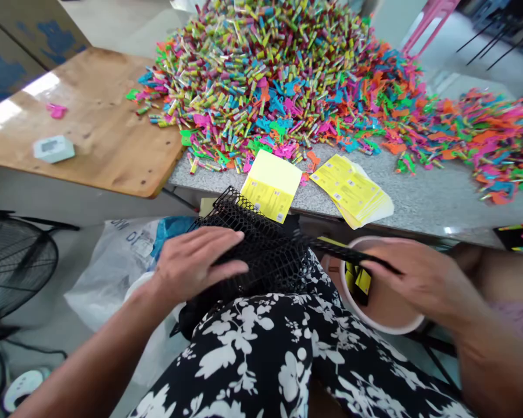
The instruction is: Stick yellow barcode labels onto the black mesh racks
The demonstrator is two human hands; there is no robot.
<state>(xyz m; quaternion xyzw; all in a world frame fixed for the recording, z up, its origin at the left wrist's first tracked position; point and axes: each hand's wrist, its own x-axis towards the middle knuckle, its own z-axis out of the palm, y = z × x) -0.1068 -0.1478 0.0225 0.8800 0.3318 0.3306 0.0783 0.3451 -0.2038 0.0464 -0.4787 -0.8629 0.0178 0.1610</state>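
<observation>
On your lap: black netting [270,255]

So your left hand [196,261] is spread over it, thumb apart from the fingers; can't tell if it's touching. Your right hand [418,278] pinches a blurry black strip [340,249] above the bucket [386,310]. Yellow cards [348,188] sit on the grey tabletop [436,200], near that huge heap of colourful bits [261,69].

Plastic bag [100,267], below wooden table [113,145]: dark caps incl. an "O", rest unclear. Yellow card sheets [348,188], nr granite table's [431,200] front edge: barcodes + fine print, illeg. White digital device [54,149], nr wooden table's front edge: display illeg.
</observation>
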